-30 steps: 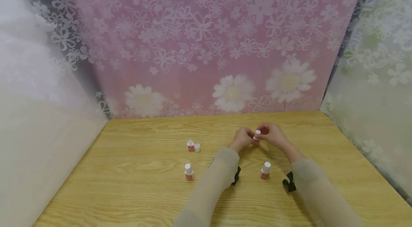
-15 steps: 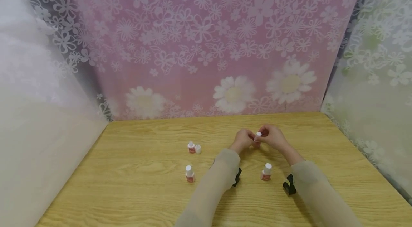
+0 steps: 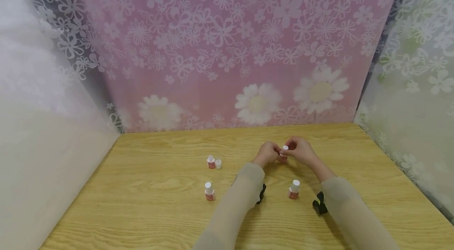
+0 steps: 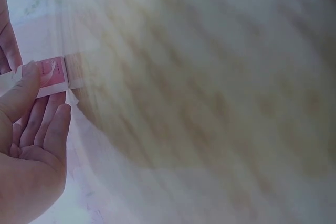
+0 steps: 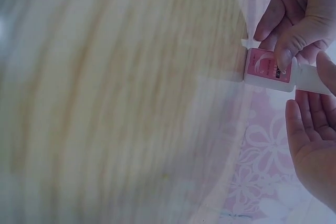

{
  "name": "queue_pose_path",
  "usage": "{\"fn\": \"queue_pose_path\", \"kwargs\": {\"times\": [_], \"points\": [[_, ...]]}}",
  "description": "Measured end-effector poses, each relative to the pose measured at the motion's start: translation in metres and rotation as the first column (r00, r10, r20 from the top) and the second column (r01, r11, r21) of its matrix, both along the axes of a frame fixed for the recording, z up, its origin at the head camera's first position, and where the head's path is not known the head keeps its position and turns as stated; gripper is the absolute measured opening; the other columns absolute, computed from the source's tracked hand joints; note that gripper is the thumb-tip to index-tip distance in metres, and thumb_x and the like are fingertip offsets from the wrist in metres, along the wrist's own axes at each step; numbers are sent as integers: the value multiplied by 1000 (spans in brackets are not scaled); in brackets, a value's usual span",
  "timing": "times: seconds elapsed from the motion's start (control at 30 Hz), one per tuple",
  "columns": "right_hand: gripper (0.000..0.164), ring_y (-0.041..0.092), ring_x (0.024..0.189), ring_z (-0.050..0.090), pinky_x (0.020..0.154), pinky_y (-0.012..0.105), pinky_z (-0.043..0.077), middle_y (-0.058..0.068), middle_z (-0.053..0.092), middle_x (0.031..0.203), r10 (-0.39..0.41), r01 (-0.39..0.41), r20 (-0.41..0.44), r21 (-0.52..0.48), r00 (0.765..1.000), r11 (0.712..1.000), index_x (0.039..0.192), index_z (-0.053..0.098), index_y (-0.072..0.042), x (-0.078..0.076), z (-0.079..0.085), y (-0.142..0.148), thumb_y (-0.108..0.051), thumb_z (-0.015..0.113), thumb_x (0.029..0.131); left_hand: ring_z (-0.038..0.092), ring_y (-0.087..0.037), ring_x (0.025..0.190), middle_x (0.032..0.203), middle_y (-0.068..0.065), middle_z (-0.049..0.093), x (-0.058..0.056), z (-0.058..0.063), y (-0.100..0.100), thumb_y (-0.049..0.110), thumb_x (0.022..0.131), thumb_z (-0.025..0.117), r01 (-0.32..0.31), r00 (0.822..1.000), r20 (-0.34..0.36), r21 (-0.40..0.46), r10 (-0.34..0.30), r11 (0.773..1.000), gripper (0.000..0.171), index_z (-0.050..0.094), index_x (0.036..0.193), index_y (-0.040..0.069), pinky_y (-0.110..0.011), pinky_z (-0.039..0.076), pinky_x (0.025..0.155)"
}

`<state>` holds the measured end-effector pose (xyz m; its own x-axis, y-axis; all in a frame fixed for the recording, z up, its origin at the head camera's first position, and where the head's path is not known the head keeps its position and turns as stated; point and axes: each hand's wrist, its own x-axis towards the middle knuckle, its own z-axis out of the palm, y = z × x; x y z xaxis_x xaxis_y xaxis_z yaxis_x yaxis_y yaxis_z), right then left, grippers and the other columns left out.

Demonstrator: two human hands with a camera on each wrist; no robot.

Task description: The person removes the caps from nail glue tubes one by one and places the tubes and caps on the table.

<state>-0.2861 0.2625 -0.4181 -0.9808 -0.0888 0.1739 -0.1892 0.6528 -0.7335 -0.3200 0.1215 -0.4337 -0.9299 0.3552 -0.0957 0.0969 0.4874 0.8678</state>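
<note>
A small white bottle with a pink label (image 5: 269, 68) stands on the table, toward its back right. My left hand (image 3: 267, 153) pinches the bottle's body between thumb and fingers. My right hand (image 3: 300, 150) grips the bottle's white cap (image 3: 285, 148) from the other side. The cap sits on the bottle's top; whether it is loose cannot be seen. In the left wrist view, my left thumb lies over part of the label. Seen from the right wrist, my right thumb presses on the cap.
Left of my hands stands an uncapped bottle (image 3: 211, 163), its white cap (image 3: 218, 164) beside it. Two capped bottles stand nearer, a left one (image 3: 209, 193) and a right one (image 3: 293, 190). Flowered sheets (image 3: 198, 64) border the wooden table (image 3: 149, 202) at back and sides.
Both hands keep hold of the same bottle and its cap, with only small finger movement. The head view has shifted slightly. The other bottles have stayed put.
</note>
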Motion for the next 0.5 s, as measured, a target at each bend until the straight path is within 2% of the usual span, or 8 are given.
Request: {"fn": "queue_pose_path", "kwargs": {"times": [0.5], "points": [[26,23,79,55,66,36,44,9,59,84,4,-4,36,-23,999,1000,90,56,0,1,-1,2,-20,69,78,46,-8,59,67,6,57,-2,-2,0,15,65,78,9,1000,0,-23,-9,1000,14,68,73,9,-22,39,52]]}}
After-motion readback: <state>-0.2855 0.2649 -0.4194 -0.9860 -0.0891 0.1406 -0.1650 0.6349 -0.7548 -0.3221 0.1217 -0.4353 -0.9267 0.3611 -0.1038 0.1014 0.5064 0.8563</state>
